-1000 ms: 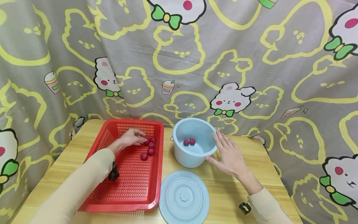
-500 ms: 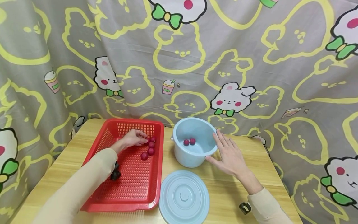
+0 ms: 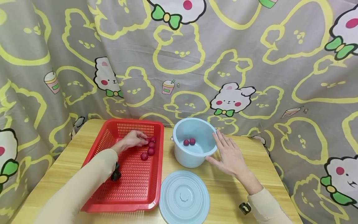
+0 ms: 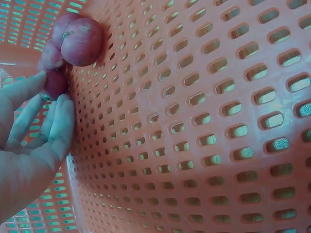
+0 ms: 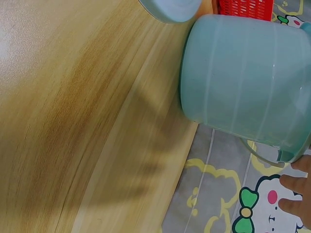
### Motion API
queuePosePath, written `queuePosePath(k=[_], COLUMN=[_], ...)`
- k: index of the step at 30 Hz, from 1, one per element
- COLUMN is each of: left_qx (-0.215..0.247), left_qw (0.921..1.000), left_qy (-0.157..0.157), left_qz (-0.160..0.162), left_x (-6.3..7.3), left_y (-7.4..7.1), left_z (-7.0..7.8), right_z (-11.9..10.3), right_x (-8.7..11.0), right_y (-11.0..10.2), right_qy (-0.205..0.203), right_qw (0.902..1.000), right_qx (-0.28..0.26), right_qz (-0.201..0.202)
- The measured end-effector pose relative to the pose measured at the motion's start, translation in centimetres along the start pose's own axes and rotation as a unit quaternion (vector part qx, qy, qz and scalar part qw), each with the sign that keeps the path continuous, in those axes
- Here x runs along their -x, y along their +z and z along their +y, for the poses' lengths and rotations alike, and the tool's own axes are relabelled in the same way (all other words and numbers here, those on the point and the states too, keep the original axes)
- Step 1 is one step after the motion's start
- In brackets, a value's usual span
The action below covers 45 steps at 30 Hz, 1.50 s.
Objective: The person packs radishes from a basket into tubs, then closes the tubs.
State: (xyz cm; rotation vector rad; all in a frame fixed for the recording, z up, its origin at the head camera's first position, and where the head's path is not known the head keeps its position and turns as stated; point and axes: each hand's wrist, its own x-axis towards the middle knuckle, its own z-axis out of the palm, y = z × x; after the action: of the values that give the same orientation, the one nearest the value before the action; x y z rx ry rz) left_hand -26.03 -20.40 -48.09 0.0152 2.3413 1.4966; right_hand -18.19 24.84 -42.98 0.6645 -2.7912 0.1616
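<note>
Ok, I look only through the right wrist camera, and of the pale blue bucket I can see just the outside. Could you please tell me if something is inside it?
Observer: Yes, in the head view two dark red fruits lie at the bottom of the bucket.
Operator: Thank you. I also see a small part of a red basket. Is a hand in it?
Observer: Yes, the left hand is in there, with its thumb and fingertips at one fruit.
Operator: And the pale blue piece at my top edge, what is it?
Observer: That is the round lid, lying on the table beside the basket.
</note>
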Motion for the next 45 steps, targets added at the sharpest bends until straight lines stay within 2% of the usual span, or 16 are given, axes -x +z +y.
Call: queuePosePath(k=[12,20,30,37,45], left_qx=[-0.018,-0.02,-0.02,-0.003,0.004], left_qw=[0.9997,0.9997,0.9994,0.9997,0.9997], left_qy=[0.005,0.0,0.002,0.011,0.013], left_qz=[0.013,0.018,0.027,0.02,0.018], left_x=[0.5,0.4,0.3,0.5,0.7], left_y=[-0.1,0.0,0.4,-0.1,-0.8], left_z=[0.1,0.1,-0.1,-0.1,0.9], right_z=[0.0,-0.1,-0.1,0.0,0.0], right_x=[-0.1,0.0,0.0,0.0,0.0], right_y=[0.0,0.0,0.0,0.1,0.0], right_qy=[0.002,0.006,0.002,0.0,0.004], right_qw=[1.0,0.9998,1.0,1.0,0.9999], right_qx=[-0.005,-0.007,-0.007,-0.009,-0.008], right_qz=[-0.007,-0.015,-0.004,-0.001,-0.006])
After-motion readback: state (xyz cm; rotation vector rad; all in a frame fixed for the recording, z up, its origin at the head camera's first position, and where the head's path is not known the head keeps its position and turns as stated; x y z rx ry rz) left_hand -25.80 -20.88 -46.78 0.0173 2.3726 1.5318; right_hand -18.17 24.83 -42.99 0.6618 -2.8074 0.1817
